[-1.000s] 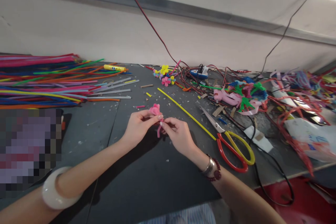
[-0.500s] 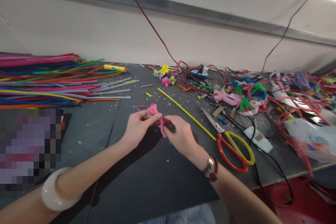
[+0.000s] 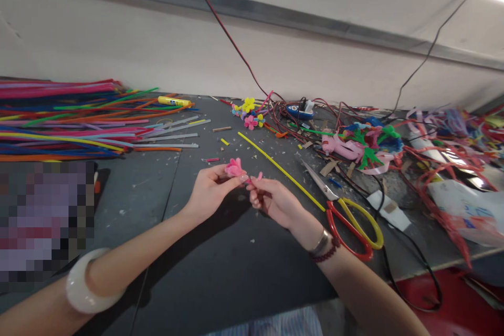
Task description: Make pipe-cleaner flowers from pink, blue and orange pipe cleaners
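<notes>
My left hand (image 3: 210, 191) pinches a small pink pipe-cleaner flower (image 3: 235, 168) just above the dark grey table (image 3: 220, 273). My right hand (image 3: 273, 199), palm turned up, pinches the flower's pink stem end (image 3: 258, 176) right beside the left fingers. Both hands are closed on the same piece. A white bangle (image 3: 84, 286) circles my left wrist, and a bead bracelet (image 3: 326, 249) my right.
A long yellow pipe cleaner (image 3: 279, 169) and red-and-yellow scissors (image 3: 346, 215) lie right of my hands. Many coloured pipe cleaners (image 3: 71, 126) are heaped at the left. Finished flowers (image 3: 248, 113), wires, a glue gun (image 3: 301, 110) and scraps crowd the back right.
My right hand has turned palm-up and swung the pink stem end from hanging down to pointing up beside the flower. The left hand has stayed in place.
</notes>
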Action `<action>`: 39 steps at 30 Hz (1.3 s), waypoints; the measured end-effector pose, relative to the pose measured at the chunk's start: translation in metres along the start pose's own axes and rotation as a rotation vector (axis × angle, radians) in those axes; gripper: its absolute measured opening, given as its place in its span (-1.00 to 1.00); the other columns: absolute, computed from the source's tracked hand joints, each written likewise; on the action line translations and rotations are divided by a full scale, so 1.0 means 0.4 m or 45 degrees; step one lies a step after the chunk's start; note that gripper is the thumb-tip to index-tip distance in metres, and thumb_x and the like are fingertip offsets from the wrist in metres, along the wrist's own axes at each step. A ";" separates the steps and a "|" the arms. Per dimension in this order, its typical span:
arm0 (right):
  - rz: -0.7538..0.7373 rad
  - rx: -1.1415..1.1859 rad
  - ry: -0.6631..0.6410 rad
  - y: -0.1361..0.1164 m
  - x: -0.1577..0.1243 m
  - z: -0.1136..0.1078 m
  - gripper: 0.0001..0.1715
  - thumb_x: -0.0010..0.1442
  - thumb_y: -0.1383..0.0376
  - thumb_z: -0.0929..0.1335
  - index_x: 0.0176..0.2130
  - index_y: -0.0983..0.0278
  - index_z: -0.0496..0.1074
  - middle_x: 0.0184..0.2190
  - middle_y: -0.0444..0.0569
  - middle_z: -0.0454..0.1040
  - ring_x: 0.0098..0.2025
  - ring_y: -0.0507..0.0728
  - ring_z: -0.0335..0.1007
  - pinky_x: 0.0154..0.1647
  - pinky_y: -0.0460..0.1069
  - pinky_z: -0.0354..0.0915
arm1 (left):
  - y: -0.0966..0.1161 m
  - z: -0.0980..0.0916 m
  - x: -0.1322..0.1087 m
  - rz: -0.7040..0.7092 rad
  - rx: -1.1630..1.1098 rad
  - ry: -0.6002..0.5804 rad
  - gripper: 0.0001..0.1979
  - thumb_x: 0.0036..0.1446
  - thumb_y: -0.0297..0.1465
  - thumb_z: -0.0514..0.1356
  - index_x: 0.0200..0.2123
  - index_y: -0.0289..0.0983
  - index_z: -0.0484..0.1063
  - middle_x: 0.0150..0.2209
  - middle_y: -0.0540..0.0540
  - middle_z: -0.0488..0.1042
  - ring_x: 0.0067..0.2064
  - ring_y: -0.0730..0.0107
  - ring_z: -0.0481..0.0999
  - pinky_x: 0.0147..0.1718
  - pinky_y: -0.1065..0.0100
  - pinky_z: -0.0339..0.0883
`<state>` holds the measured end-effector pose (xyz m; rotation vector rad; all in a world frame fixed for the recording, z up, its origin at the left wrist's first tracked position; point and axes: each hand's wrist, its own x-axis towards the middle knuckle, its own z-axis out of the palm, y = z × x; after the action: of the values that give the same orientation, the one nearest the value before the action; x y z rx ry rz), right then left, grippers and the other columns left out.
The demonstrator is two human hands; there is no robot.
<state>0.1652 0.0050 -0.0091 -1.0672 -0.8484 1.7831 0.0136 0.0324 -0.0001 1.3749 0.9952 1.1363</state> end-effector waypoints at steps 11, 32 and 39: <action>-1.054 -1.052 0.677 -0.004 -0.018 0.006 -0.82 0.07 0.26 0.35 -0.28 0.27 0.45 -0.36 0.01 0.47 -0.34 0.08 0.38 -0.31 0.01 0.35 | -0.007 -0.001 0.009 -0.107 -0.002 0.190 -0.84 -0.19 -0.35 0.32 -0.51 -0.34 0.50 -0.58 -0.02 0.49 -0.54 0.46 0.43 -0.46 0.45 0.36; 0.123 -0.035 -0.194 -0.016 -0.008 -0.015 -0.89 -0.01 0.34 0.38 -0.46 0.38 0.47 -0.64 -0.16 0.36 -0.61 -0.11 0.22 -0.57 -0.19 0.16 | -0.004 -0.001 0.006 -0.103 -0.023 -0.093 -0.90 -0.09 -0.38 0.26 -0.51 -0.31 0.49 -0.57 0.00 0.50 -0.51 0.47 0.45 -0.41 0.43 0.36; 0.039 -0.035 -0.184 -0.001 -0.003 -0.007 -0.75 0.06 0.20 0.35 -0.35 0.36 0.49 -0.49 -0.05 0.49 -0.45 -0.04 0.39 -0.35 -0.12 0.32 | -0.019 -0.013 0.018 -0.119 -0.183 -0.046 -0.88 -0.13 -0.37 0.30 -0.51 -0.32 0.50 -0.55 -0.01 0.49 -0.51 0.50 0.42 -0.43 0.44 0.35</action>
<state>0.1682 0.0044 -0.0096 -0.9825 -0.9508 1.8968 0.0102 0.0413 -0.0070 1.2181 0.9245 1.0884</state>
